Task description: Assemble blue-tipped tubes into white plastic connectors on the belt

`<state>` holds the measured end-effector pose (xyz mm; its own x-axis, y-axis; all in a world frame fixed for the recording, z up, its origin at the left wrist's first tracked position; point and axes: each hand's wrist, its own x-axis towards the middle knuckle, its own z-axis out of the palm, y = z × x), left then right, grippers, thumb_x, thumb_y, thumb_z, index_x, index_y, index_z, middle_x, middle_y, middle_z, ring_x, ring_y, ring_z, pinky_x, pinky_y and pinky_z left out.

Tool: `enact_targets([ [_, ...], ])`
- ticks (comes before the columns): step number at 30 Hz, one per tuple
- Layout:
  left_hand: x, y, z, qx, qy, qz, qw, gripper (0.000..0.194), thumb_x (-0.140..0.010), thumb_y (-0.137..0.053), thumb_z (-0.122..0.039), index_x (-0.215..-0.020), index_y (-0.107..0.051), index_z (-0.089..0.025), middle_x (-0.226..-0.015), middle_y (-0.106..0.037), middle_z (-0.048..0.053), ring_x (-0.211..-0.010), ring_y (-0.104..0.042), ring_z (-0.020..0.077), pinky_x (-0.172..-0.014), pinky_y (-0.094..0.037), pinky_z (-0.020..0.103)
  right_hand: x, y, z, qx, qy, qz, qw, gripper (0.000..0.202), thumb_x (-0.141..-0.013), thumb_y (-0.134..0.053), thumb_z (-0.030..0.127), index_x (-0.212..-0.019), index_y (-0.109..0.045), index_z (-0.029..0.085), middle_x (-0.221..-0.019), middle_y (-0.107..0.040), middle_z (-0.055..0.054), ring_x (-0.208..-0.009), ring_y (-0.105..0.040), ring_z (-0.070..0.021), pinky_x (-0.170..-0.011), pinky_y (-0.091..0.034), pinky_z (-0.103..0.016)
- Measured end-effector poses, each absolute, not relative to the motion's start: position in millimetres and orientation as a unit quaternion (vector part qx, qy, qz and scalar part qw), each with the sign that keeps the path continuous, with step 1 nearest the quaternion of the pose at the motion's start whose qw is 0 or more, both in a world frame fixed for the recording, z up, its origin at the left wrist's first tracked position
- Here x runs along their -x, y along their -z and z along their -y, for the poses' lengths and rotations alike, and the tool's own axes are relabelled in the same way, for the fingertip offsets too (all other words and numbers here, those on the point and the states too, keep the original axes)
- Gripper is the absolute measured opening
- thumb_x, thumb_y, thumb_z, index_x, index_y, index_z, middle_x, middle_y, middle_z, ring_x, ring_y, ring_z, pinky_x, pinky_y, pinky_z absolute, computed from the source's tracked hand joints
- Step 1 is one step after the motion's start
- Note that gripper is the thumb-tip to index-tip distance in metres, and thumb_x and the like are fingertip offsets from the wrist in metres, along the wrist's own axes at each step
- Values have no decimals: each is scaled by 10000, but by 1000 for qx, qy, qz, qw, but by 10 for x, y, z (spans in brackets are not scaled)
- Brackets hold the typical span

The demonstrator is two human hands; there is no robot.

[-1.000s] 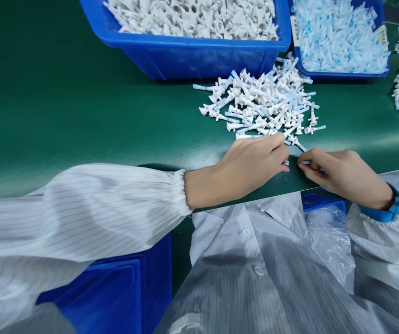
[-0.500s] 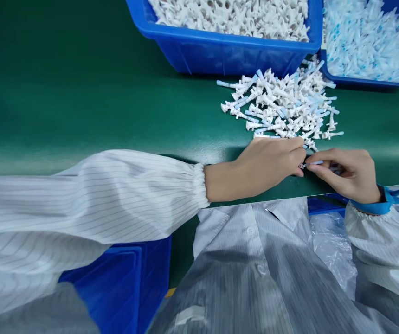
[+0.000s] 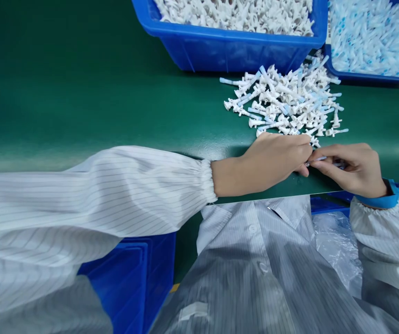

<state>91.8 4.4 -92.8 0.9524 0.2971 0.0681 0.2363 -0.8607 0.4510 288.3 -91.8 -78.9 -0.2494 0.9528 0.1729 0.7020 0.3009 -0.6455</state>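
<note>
My left hand (image 3: 276,157) is closed, back up, near the table's front edge. Between its fingertips a small white plastic fitting (image 3: 307,164) shows only as a sliver. My right hand (image 3: 354,167), with a blue wrist strap (image 3: 382,200), pinches a short pale-blue tube (image 3: 320,158) against that fitting. The fingertips of both hands meet and hide most of the joint. More pale pieces lie partly hidden inside my right palm. Just beyond my hands is a pile of white fittings with pale-blue tubes (image 3: 286,99) on them.
A blue bin (image 3: 234,51) heaped with white fittings stands behind the pile. Right of it, another blue bin (image 3: 370,76) holds pale-blue tubes. The green table (image 3: 98,102) ends just below my hands. Below the edge are a blue crate (image 3: 130,273) and a clear plastic bag (image 3: 337,241).
My hands have come closer together, and less of the pale-blue tube and white fitting shows between the fingertips. The whole view has shifted slightly.
</note>
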Motion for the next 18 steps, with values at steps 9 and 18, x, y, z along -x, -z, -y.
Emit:
enact_targets([
  [9, -920, 937, -48, -960, -80, -131, 233, 176, -975, -550, -166, -819, -624, -132, -822, -613, 12, -690, -561, 99, -510, -185, 263, -2897, 710, 880, 490, -223, 800, 265, 119, -938, -661, 117, -945, -699, 230, -669, -663, 30, -517, -550, -56, -495, -395, -167],
  [18, -911, 963, -40, -955, -109, -119, 248, 185, -968, -608, -203, -800, -624, -127, -800, -620, 14, -682, -561, 92, -522, -200, 259, -2875, 705, 897, 502, -207, 797, 265, 84, -922, -697, 134, -942, -690, 216, -625, -619, 42, -482, -485, -47, -479, -371, -166],
])
